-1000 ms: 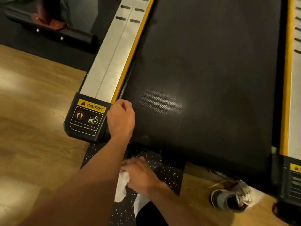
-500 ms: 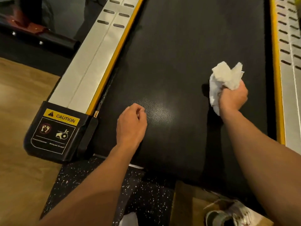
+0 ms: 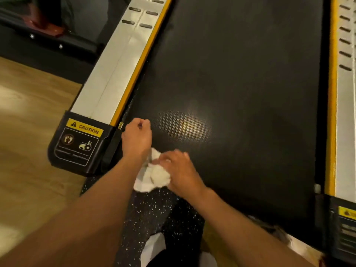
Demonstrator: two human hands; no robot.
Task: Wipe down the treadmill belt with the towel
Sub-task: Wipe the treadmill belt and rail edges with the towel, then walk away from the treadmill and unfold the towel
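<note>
The black treadmill belt (image 3: 240, 89) fills the middle of the view, with a bright glare patch near its rear end. My left hand (image 3: 137, 137) rests as a closed fist on the belt's rear left corner, beside the yellow-edged side rail. My right hand (image 3: 180, 170) presses a crumpled white towel (image 3: 154, 176) onto the belt's rear edge, just right of my left wrist. Part of the towel hangs over the belt's end.
Grey side rails with yellow strips run along the left (image 3: 115, 74) and right (image 3: 344, 112) of the belt. A black end cap with a CAUTION label (image 3: 81, 143) sits at the left rear. Speckled black mat (image 3: 154, 212) and wood floor (image 3: 28, 132) lie below. A shoe (image 3: 285, 236) shows at lower right.
My right hand has swept the towel from the belt's right middle back and left to the rear edge beside my left wrist. My left hand stays near the rear left corner.
</note>
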